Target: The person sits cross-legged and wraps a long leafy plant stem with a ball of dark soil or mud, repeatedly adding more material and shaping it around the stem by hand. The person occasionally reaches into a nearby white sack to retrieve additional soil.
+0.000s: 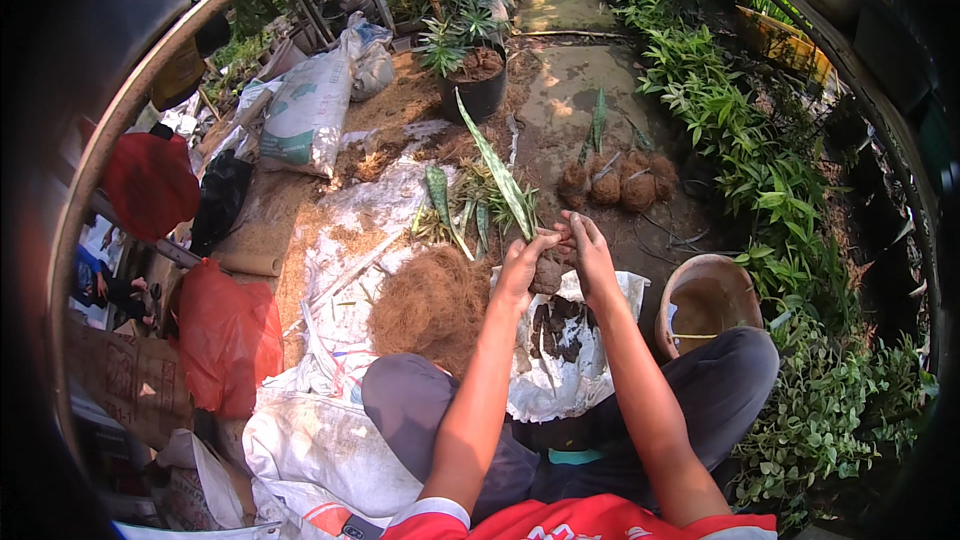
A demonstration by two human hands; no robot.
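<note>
In front of my knees I hold a snake plant cutting [497, 170] with a long, pale-edged leaf leaning up to the left. Around its base is a dark clump of wet soil [547, 274]. My left hand [519, 268] is closed round the leaf base and the clump's left side. Against the clump's right side, my right hand [593, 252] curls with its fingers bent; some fingertips are hidden. Below my hands lies a white plastic sheet [597, 340] with loose dark soil [556, 328] on it. Brown coconut fibre [425, 302] is heaped to the left.
Several fibre-wrapped root balls [637, 183] lie ahead on the right, some with leaves. Loose snake plant leaves [438, 198] lie ahead on the left. A plastic tub [672, 305] stands by my right knee. Farther off are a potted plant [478, 90], a filled sack [308, 110] and green plant rows [715, 90].
</note>
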